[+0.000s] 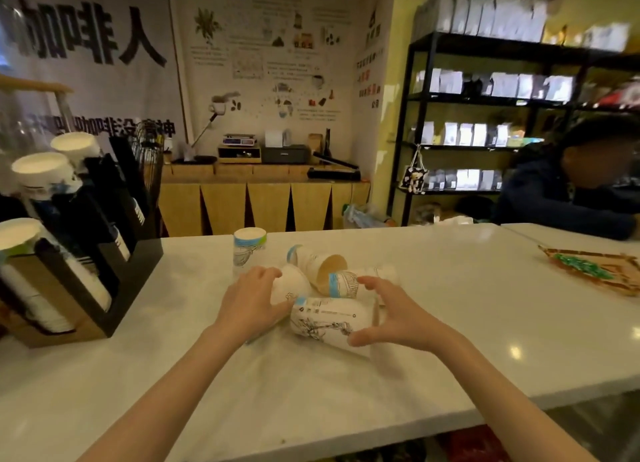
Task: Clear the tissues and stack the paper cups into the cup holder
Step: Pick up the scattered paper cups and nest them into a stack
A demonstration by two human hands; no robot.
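Note:
Several white printed paper cups lie tipped over in a heap at the middle of the white counter. One more cup stands upside down just behind them. My left hand rests on a fallen cup at the left of the heap. My right hand is spread wide, thumb and fingers around the right end of the nearest, largest fallen cup. A black cup holder with stacks of white cups stands at the left of the counter. No tissue shows.
A wooden tray with a green pattern lies at the counter's right. A person in dark clothes sits behind the counter's far right corner. Black shelves and a wooden sideboard stand beyond.

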